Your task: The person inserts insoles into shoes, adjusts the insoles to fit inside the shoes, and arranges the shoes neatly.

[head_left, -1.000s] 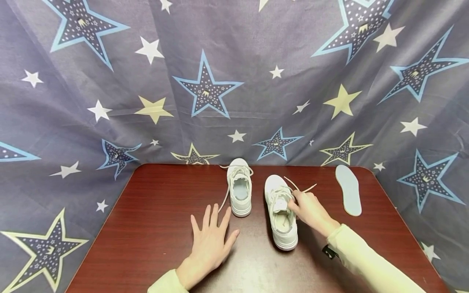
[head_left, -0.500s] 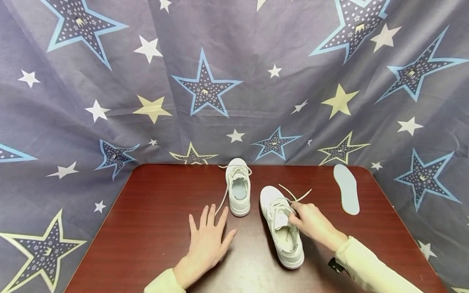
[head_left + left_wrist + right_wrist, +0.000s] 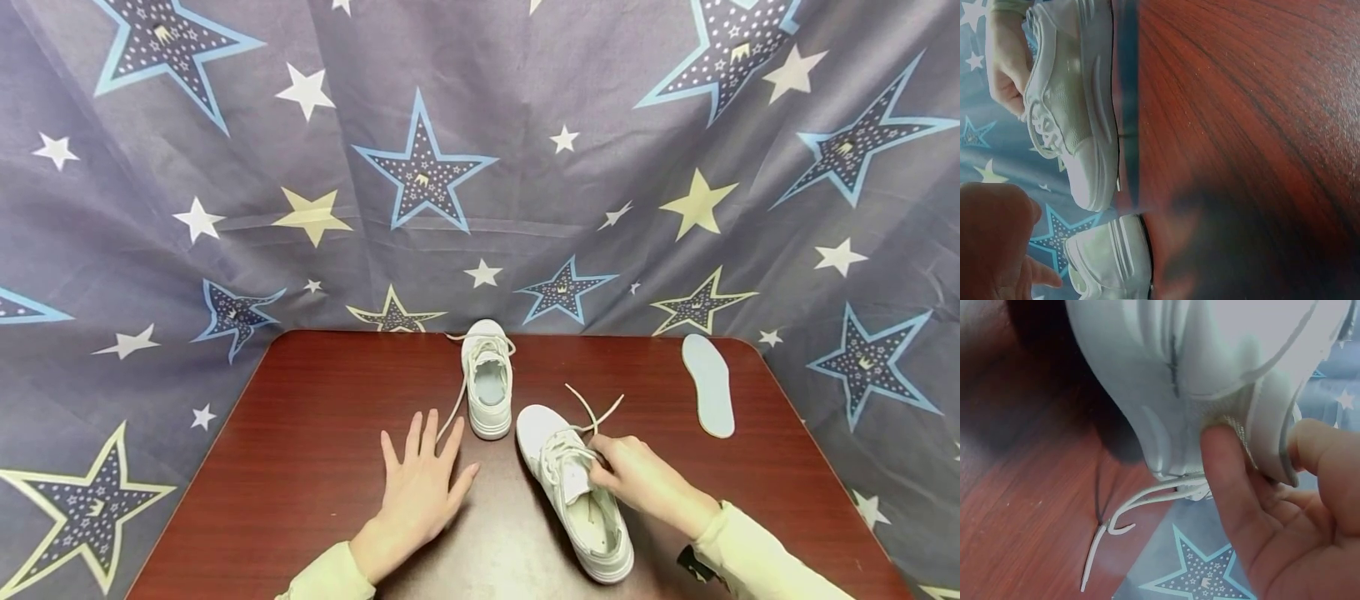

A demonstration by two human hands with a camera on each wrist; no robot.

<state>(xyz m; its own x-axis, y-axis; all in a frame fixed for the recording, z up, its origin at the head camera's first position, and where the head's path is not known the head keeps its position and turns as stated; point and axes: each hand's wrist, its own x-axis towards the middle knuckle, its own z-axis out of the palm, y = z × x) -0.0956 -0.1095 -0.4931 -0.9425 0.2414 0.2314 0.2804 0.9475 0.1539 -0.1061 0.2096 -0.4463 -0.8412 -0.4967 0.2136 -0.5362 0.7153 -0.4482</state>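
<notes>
- I see the near shoe (image 3: 576,482) just right of the middle of the tabletop (image 3: 352,392), toe angled toward the far left corner; I cannot tell whether its sole fully touches down.
- My right hand (image 3: 651,479) pinches its right side at the collar, thumb over the rim, a finger against the mesh outside.
- My left hand (image 3: 418,492) has fingers spread wide and holds nothing; I cannot tell if the palm touches the wood.
- I judge the shoe light: mesh upper soft and likely to buckle under a hard squeeze, sole stiffer, nothing fragile.
- I'd trust the heel or the collar's side for a hold; the loose lace (image 3: 597,417) would probably just slip.
- The far shoe (image 3: 492,421) stands by the far edge, the loose insole (image 3: 708,385) near the far right corner; that looks thin and bendy, best taken by its rim.
</notes>
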